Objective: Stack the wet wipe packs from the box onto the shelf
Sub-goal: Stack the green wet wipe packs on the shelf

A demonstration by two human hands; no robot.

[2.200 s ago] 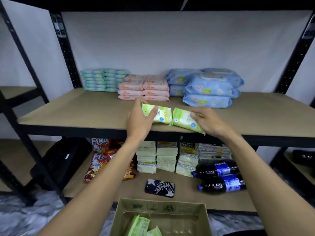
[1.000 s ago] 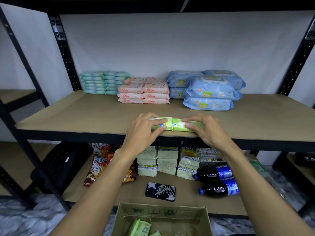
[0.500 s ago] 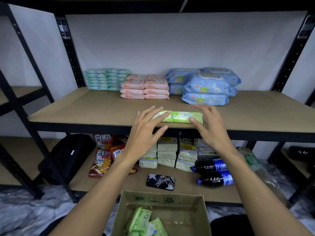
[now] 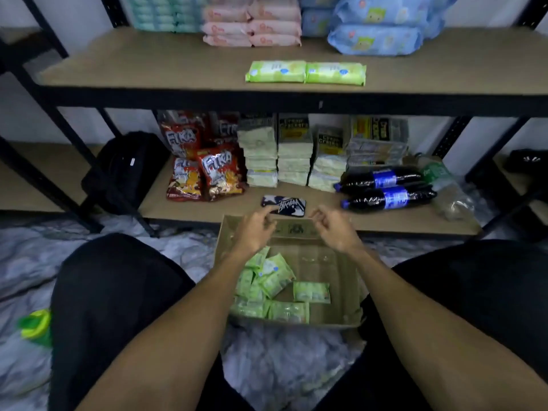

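Note:
Two green wet wipe packs lie flat, end to end, near the front edge of the upper shelf (image 4: 148,66): the left pack (image 4: 275,72) and the right pack (image 4: 335,73). Below, an open cardboard box (image 4: 341,274) sits on the floor between my knees, with several green packs (image 4: 274,280) loose in its left half. My left hand (image 4: 257,229) and my right hand (image 4: 335,228) hover over the box's far rim, fingers loosely curled and apart, holding nothing.
Teal (image 4: 166,13), pink (image 4: 252,25) and blue (image 4: 376,37) wipe packs are stacked at the back of the upper shelf. The lower shelf holds snack bags (image 4: 204,170), cracker stacks (image 4: 293,152), two dark bottles (image 4: 385,189), a phone (image 4: 283,205) and a black bag (image 4: 124,170).
Both hands let go of the two green packs on the shelf and dropped down to the box. The view tilted down, showing the box and my knees.

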